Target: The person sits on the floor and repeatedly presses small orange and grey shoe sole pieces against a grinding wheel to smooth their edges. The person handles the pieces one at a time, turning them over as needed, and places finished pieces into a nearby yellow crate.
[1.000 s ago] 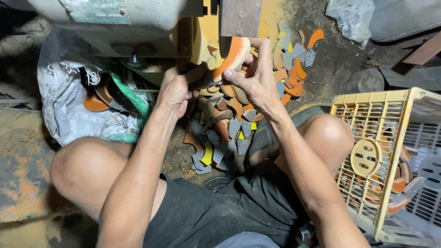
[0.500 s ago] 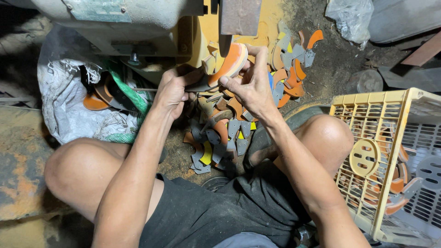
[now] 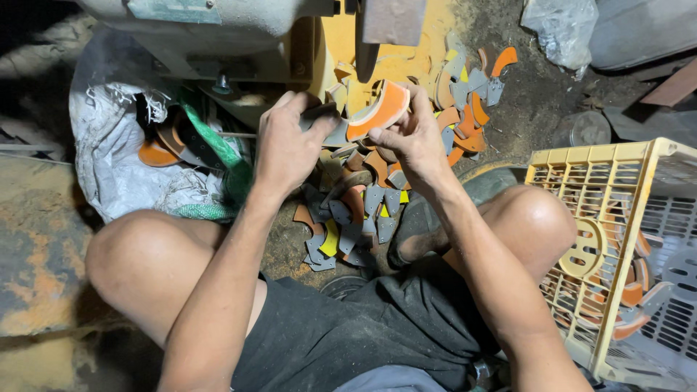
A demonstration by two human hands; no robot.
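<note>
Both hands hold one curved orange and grey piece (image 3: 374, 112) up in front of a grey and yellow machine (image 3: 239, 33). My left hand (image 3: 287, 145) grips its left end, fingers curled over the grey side. My right hand (image 3: 410, 138) pinches its right end between thumb and fingers. Below the hands, several similar orange, grey and yellow offcuts (image 3: 348, 218) lie in a heap on the dirt floor between my knees.
A white woven sack (image 3: 120, 170) holding more orange pieces sits at the left. A yellow plastic crate (image 3: 581, 189) with pieces inside stands beside my right knee. More offcuts (image 3: 472, 94) lie by the machine's yellow base. A plastic bag (image 3: 563, 25) lies at the back right.
The view has shifted slightly. The curved piece has turned in my hands and come down from the machine; my right hand's spread fingers have closed onto its right end.
</note>
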